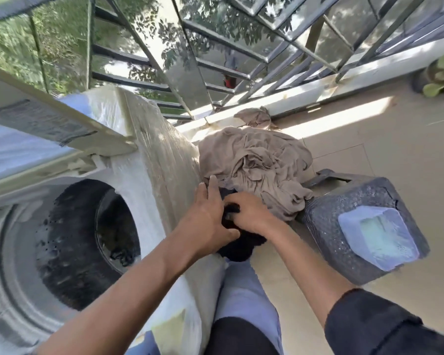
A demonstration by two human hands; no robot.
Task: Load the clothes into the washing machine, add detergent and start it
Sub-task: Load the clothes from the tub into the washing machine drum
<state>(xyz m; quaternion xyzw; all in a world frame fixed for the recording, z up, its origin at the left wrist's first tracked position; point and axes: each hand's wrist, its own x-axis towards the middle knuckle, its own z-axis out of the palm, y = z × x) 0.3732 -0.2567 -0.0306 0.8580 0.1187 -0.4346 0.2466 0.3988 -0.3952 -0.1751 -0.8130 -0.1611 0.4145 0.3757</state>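
Hands' grip (205, 221) (251, 213) closed on black garment (239, 247), beige clothes pile (256, 165) beside washing machine (149, 160), grey stool (364, 201) right.

There is one camera, worn on the person's head. It looks down from above at the open washing machine (69, 226) on the left and the floor (395, 139) on the right. The arms reach out from the bottom, so everything looks close.

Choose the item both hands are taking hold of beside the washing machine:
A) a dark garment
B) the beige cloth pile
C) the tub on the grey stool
A: the left hand and right hand both close on the dark garment.
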